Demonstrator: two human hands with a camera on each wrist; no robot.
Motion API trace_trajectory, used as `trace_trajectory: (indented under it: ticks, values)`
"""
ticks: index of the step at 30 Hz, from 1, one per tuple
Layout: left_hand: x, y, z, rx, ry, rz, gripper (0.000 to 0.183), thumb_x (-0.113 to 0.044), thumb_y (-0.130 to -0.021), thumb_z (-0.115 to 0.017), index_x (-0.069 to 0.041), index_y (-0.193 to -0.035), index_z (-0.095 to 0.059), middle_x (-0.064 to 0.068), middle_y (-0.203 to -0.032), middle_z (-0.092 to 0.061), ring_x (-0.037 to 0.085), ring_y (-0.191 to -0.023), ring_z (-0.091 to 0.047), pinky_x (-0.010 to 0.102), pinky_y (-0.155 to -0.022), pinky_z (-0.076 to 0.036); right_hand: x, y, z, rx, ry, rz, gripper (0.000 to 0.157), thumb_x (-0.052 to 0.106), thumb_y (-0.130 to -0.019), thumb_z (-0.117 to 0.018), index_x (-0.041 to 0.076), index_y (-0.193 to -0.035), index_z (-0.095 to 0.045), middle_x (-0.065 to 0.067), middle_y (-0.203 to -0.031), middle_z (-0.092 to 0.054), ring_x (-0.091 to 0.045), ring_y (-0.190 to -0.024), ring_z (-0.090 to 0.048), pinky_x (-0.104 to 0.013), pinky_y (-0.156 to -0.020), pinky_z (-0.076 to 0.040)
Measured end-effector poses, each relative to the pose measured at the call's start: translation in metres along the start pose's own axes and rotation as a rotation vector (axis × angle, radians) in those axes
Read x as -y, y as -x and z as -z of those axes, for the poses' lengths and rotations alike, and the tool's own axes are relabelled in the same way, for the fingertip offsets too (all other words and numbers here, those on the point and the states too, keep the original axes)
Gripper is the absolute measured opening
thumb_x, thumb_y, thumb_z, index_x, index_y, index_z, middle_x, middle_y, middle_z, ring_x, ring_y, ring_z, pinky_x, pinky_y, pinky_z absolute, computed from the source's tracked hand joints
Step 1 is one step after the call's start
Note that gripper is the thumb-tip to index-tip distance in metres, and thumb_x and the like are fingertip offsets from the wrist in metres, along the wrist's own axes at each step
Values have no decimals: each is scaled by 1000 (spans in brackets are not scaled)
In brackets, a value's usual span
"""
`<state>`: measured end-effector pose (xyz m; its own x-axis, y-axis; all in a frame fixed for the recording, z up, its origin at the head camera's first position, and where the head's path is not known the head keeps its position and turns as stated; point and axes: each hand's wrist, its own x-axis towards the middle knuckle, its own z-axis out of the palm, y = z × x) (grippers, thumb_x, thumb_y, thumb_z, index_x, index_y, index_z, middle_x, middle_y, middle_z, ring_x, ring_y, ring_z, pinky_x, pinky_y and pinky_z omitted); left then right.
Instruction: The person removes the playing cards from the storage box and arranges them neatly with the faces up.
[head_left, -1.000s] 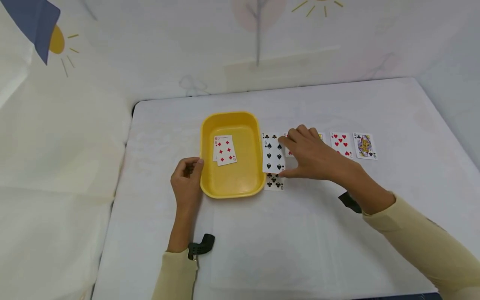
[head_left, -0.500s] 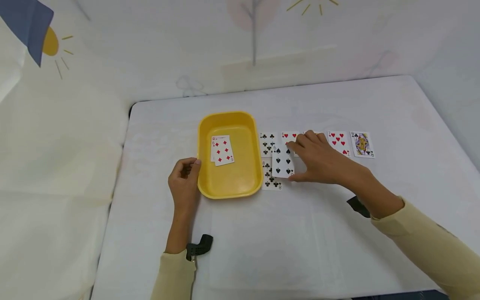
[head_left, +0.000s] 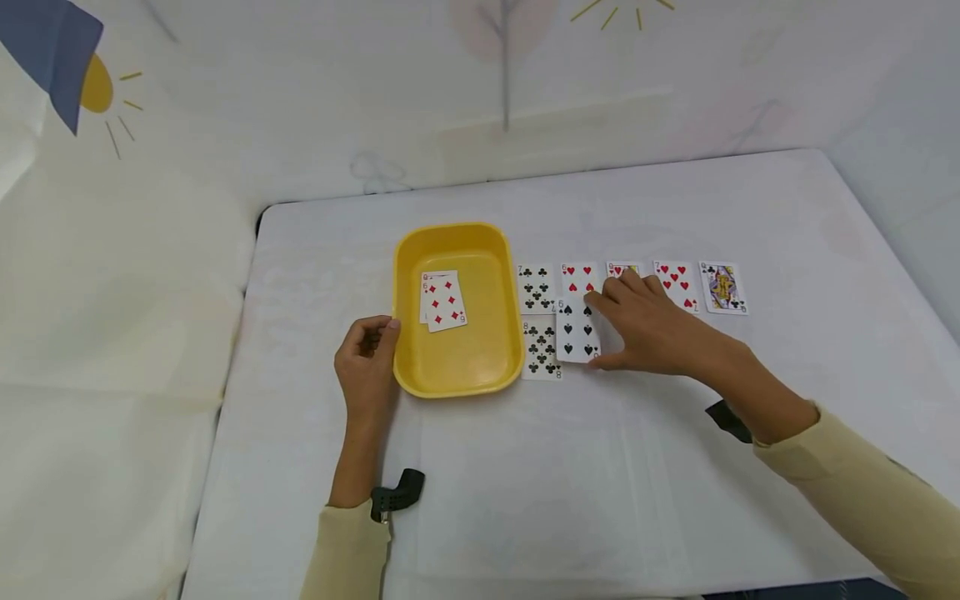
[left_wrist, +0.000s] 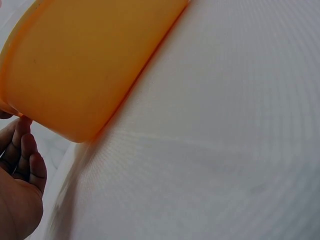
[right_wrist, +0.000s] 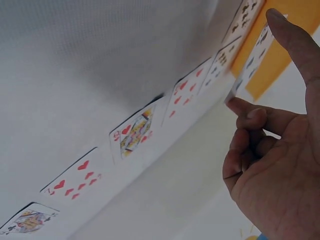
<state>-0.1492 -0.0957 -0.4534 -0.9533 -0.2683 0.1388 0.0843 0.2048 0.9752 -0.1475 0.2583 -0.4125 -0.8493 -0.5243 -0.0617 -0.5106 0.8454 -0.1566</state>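
Note:
My right hand [head_left: 652, 329] holds the six of spades [head_left: 576, 332] by its right edge, between thumb and forefinger. In the right wrist view the card [right_wrist: 253, 55] spans from the thumb to the fingertip, lifted off the cloth. In the head view it overlaps the eight of clubs [head_left: 537, 354] and the lower part of the six of hearts [head_left: 579, 275]. My left hand [head_left: 367, 358] grips the left rim of a yellow tray [head_left: 457, 367], its thumb on the rim and fingers curled beneath. Inside the tray lies the six of diamonds [head_left: 447, 303] over another card.
Along the tray's right side sits the seven of clubs [head_left: 535, 288]. Rightward in the row come a red queen [head_left: 622, 269] partly behind my right hand, the seven of hearts [head_left: 677, 283] and the queen of clubs [head_left: 723, 287]. A white cloth [head_left: 540, 492] covers the table.
My right hand has carried the six of spades rightward and nearer, from over the seven of clubs to below the six of hearts. The left hand stays on the tray's rim.

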Motion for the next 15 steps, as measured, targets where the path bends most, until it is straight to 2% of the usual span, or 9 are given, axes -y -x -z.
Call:
trace_trajectory:
  ticks: [6,15]
  values:
    - [0,-1,0,1,5,-4,18,-11,-97,-65,5,-105,-68,14,-95,-64,17,-82,-54,22,-74,-45,-3,6,-6,5,-3,23,83,44,-69,-90,-2,-130,-58,-8,-104,-50,-30,-109,-40,-43,-81,-32]
    - [-2,0,0,0,-19,0,19,-11,-97,-65,6,-105,-68,15,-95,-64,18,-83,-54,21,-74,-45,-10,14,-14,32,-3,14,85,46,-70,-89,-2,-132,-58,-10,-106,-50,-32,-112,-40,-45,-83,-33]
